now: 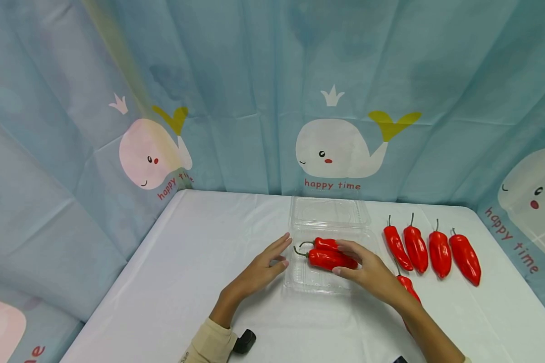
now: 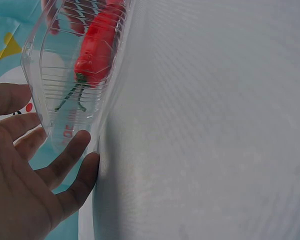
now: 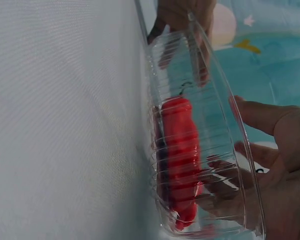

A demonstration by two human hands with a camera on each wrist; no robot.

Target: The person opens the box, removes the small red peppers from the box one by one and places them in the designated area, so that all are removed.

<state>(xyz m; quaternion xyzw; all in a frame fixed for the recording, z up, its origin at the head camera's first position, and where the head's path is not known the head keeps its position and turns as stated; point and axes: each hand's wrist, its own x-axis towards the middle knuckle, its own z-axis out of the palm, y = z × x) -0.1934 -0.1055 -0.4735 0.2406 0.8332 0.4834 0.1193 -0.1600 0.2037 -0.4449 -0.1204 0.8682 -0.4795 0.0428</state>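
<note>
- Two red peppers (image 1: 329,256) already lie side by side in the clear plastic clamshell box (image 1: 315,282) at mid-table in the head view, its lid (image 1: 329,212) folded back flat behind. Five more peppers seem left outside: a row of four (image 1: 429,248) to the right, and a fifth (image 1: 409,287) partly hidden by the right forearm. So the packing looks under half done, by my judgement.
- Same view: the left hand (image 1: 265,264) lies with straight fingers against the box's left edge, gripping nothing; the right hand (image 1: 363,267) reaches over the box, fingers loosely extended on the nearer pepper.
- Left wrist view: the left hand (image 2: 25,170) is spread, fingertips touching the box wall (image 2: 50,100), green stems visible inside.
- Right wrist view: the right hand (image 3: 270,165) shows through the plastic beside the peppers (image 3: 180,160); whether it pinches one I cannot tell.
- A white cloth (image 1: 186,282) covers the table; a blue whale-print curtain (image 1: 336,146) reading "happy time" surrounds it.
</note>
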